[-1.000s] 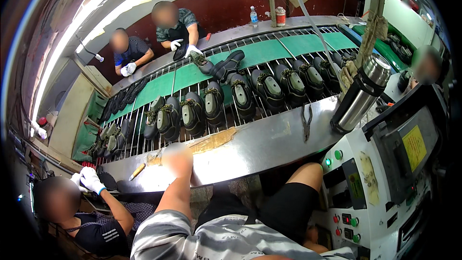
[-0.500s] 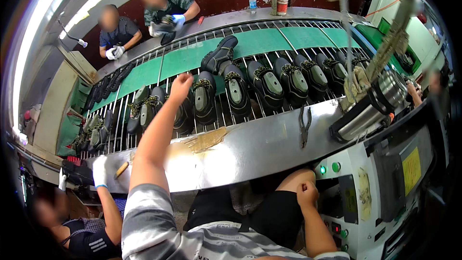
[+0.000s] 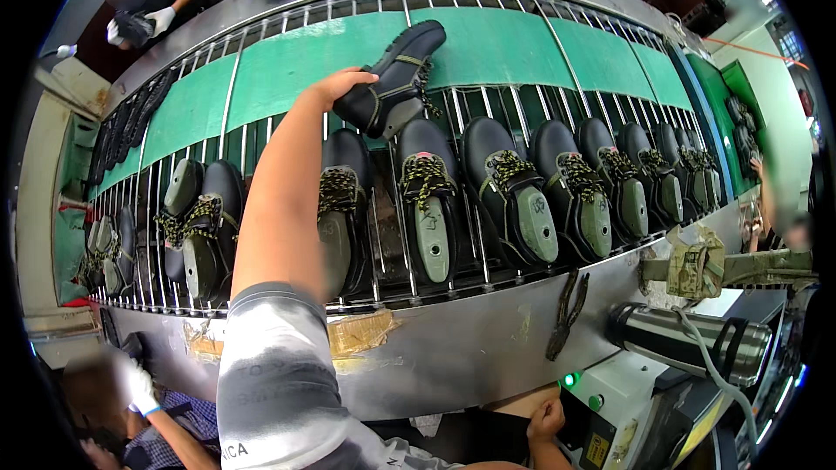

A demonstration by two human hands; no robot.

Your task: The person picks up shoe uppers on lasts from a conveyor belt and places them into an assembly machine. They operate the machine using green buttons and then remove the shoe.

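My left arm stretches across a wire-rack conveyor [image 3: 261, 135] with a green belt. My left hand [image 3: 342, 87] grips the heel of a black shoe [image 3: 396, 74] that lies tilted on the far part of the rack, its laces to the right. Just below it stands a row of black shoes on lasts [image 3: 514, 187], soles up, with yellow-black laces. My right hand [image 3: 546, 419] rests low by my thigh with its fingers curled and nothing in it.
Pliers [image 3: 566, 313] hang on the steel front panel. A steel flask [image 3: 688, 344] lies at the right above a machine with green buttons [image 3: 570, 380]. A gloved co-worker [image 3: 161, 19] works across the conveyor; another gloved hand [image 3: 139, 387] is at lower left.
My left arm has reached from the conveyor's near edge across the shoe row to the tilted black shoe and closed on its heel. My view has moved closer to the belt.
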